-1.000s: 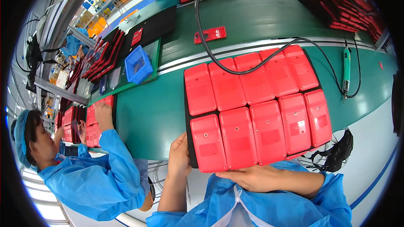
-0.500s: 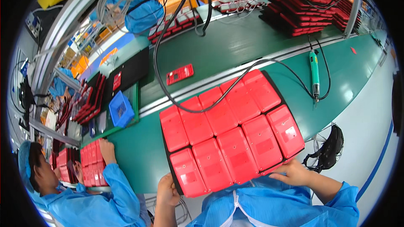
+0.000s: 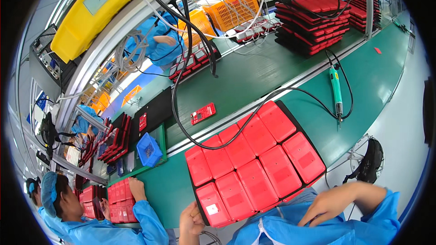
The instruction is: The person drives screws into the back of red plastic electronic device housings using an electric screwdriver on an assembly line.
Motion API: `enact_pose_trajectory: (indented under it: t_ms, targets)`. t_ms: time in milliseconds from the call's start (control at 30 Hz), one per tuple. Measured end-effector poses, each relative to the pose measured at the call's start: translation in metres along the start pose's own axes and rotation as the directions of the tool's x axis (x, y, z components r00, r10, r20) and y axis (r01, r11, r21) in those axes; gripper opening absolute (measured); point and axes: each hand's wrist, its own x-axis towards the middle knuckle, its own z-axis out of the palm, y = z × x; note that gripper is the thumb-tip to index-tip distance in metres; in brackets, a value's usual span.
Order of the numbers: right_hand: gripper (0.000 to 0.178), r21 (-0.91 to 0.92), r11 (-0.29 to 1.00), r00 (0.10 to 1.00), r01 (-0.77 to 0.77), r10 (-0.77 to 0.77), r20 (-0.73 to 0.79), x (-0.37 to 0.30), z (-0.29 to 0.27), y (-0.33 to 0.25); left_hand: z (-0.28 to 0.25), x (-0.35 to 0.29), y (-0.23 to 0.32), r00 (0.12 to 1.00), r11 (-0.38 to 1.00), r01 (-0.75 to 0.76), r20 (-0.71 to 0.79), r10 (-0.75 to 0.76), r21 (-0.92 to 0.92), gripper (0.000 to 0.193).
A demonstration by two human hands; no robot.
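Green surface (image 3: pixel 368 90) before me, my left grip (image 3: pixel 191 218) pinches the near-left corner of a black tray (image 3: pixel 292 119) bearing ten red plastic housings (image 3: pixel 257 182). My right grip (image 3: pixel 329 204) (free, fingers loosely apart) is just beside it. Farther right lies a green electric screwdriver (image 3: pixel 336 90).

This is a factory assembly line. Rows of identical red casings (image 3: pixel 255 179) lie on a near black board (image 3: pixel 288 112), and tall stacks of similar loaded boards (image 3: pixel 313 22) stand far right. A corded green electric screwdriver (image 3: pixel 336 91) rests on the long green tabletop (image 3: pixel 365 88). At left, a co-worker (image 3: pixel 56 195) wears a blue smock and cap; orange plastic crates (image 3: pixel 232 11) and metal framing (image 3: pixel 369 18) stand beyond.
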Motion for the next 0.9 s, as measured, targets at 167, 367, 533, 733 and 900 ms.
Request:
enact_pose_trajectory:
  t_ms: [167,367,533,733,900]
  targets:
    - [0.018,-0.494,0.807,0.628,-0.323,-0.208,-0.75,0.022,-0.113,-0.028,0.0,-0.002,0.02,0.999,0.873,-0.019,0.027,0.037,-0.488,0.018]
    - [0.026,-0.441,0.609,0.476,-0.659,-0.115,-0.872,0.063,-0.208,0.044,0.119,-0.049,0.013,0.999,0.895,0.007,0.046,0.016,-0.447,0.013]
    - [0.027,-0.455,0.541,0.536,-0.708,-0.009,-0.844,0.07,-0.244,0.034,0.124,-0.043,-0.002,0.969,0.919,0.04,0.239,0.059,-0.391,0.019]
    - [0.033,-0.484,0.539,0.658,-0.689,0.186,-0.73,0.055,-0.256,0.054,0.153,-0.023,-0.004,0.958,0.894,0.184,0.279,-0.07,-0.408,0.018]
    - [0.029,-0.276,0.583,0.411,-0.765,0.111,-0.905,0.05,-0.263,0.062,0.182,-0.007,-0.01,0.922,0.95,0.184,0.38,-0.078,-0.252,0.023]
